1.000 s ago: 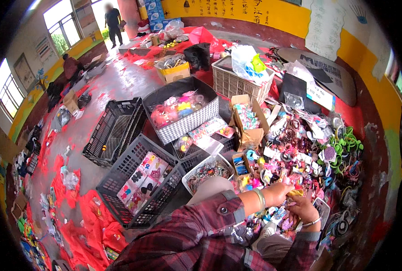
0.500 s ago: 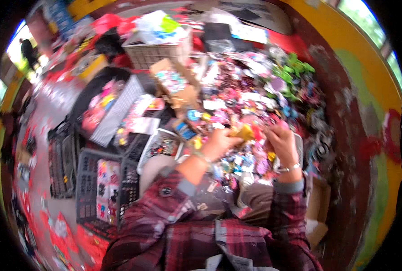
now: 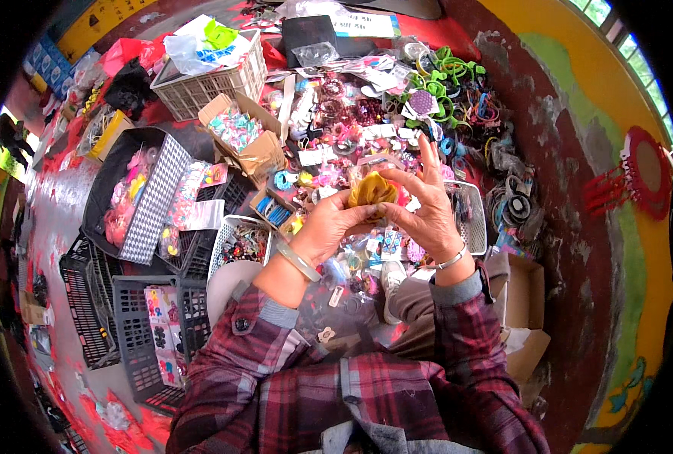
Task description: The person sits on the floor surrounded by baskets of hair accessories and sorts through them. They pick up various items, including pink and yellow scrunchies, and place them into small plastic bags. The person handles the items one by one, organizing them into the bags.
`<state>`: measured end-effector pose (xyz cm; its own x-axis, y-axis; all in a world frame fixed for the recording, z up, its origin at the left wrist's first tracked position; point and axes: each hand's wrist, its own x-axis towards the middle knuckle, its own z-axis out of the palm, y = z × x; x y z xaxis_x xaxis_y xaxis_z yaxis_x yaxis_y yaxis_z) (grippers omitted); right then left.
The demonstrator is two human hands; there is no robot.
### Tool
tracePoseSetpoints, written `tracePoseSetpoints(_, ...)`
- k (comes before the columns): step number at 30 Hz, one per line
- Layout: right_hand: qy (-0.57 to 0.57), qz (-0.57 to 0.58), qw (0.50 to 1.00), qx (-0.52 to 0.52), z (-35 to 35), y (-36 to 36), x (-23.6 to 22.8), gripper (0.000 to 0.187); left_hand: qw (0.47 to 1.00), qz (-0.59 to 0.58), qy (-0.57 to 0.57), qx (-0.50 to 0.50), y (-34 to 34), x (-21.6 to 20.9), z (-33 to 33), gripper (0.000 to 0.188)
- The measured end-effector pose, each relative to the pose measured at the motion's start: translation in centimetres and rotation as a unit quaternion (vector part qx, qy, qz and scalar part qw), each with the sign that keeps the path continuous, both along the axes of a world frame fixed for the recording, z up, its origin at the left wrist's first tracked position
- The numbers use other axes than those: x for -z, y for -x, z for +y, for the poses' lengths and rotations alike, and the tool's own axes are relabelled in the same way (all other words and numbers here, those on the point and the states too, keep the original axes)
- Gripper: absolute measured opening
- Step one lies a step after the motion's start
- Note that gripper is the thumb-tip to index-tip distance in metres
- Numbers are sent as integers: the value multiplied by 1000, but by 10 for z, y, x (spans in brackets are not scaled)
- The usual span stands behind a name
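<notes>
A shiny yellow gathered-cloth piece (image 3: 373, 191), like a scrunchie or a cloth flower, is between my two hands, above the heap of small accessories (image 3: 355, 121). My left hand (image 3: 327, 229) grips its left and lower side, the thumb reaching along the bottom. From the other side, my right hand (image 3: 429, 217) pinches the lower right edge between thumb and index finger, while its remaining fingers stretch upward. Whether the piece has a clip or band behind it is hidden. Below my hands lie small packets and colourful hair ornaments.
White baskets (image 3: 219, 244) (image 3: 479, 219) flank my hands. Left stand dark crates (image 3: 125, 303), a houndstooth-sided box (image 3: 153, 200) and a carton of wrapped pieces (image 3: 265, 151). Green headbands (image 3: 446, 83) lie at the far right of the heap; an open carton (image 3: 529, 295) is near my right elbow.
The view has shifted and become sharper. My right hand has closed in on the yellow piece, which now sits between both hands, and its outer fingers have lifted.
</notes>
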<state>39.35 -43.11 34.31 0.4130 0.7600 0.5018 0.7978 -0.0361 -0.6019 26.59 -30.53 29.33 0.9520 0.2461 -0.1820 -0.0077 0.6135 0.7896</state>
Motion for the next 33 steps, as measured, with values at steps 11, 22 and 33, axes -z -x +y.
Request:
tracePoseSetpoints(11,82,-35,996,-21,-3,-3,6,18,998,-31,-29,35,3,-5,-3,38)
tracePoseSetpoints(22,99,-4,995,-27,0,0,9,13,1000,-17,-18,9,0,16,3,39)
tracePoseSetpoints(33,4,273,961,-50,4,0,19,38,998,-2,65,-23,-1,11,6,24)
